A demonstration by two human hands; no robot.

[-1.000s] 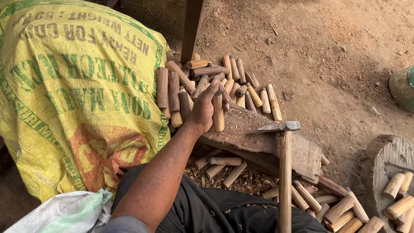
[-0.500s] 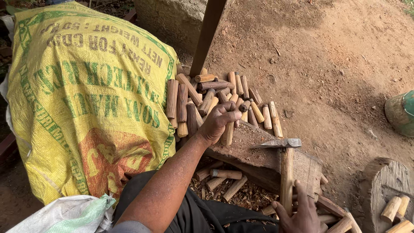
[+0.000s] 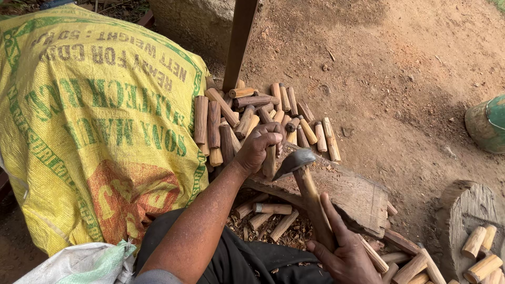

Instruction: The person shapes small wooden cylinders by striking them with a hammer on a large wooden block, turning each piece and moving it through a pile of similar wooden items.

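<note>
Yellow woven sack is seen at 9 o'clock, wooden chopping block at centre. A heap of uncut sticks is left at 12; cut pieces lie under the block at 6. One stick is held upright on the block, left hand grip pinching it. Hatchet handle is clasped in the right hand, head just beside the stick. Judged partway done.
</note>
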